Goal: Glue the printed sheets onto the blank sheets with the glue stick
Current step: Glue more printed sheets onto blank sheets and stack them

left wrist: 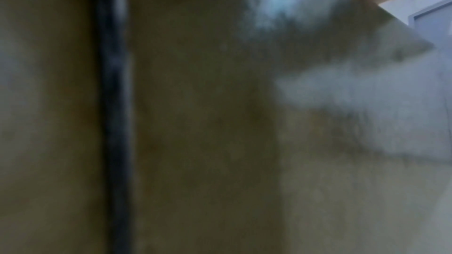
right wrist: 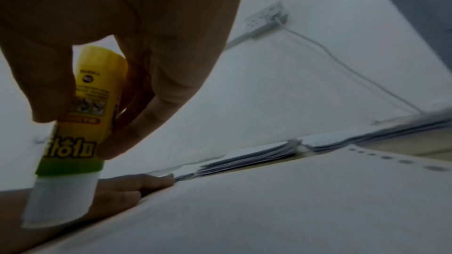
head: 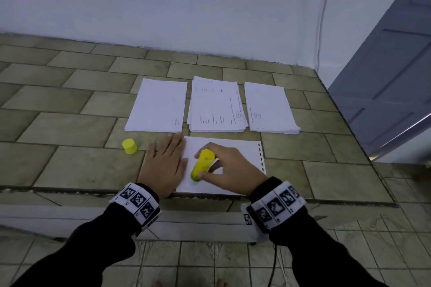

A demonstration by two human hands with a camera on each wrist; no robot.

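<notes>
A white sheet point(head: 235, 154) with a dashed mark along its right edge lies on the tiled ledge in front of me. My right hand point(head: 224, 165) grips the yellow glue stick point(head: 201, 164) and holds it tilted, its white glue end point(right wrist: 58, 200) down on the sheet's near left part. My left hand point(head: 166, 161) lies flat with straight fingers on the sheet's left edge. In the right wrist view my fingers point(right wrist: 146, 115) curl round the yellow tube point(right wrist: 95, 92). The left wrist view is a dark blur of tile.
Behind the sheet lie three paper stacks: a nearly blank one point(head: 158, 106) at left, a printed one point(head: 217, 107) in the middle, another point(head: 270, 109) at right. The yellow cap point(head: 129, 146) stands left of my left hand. A wall and a grey door point(head: 387, 77) border the ledge.
</notes>
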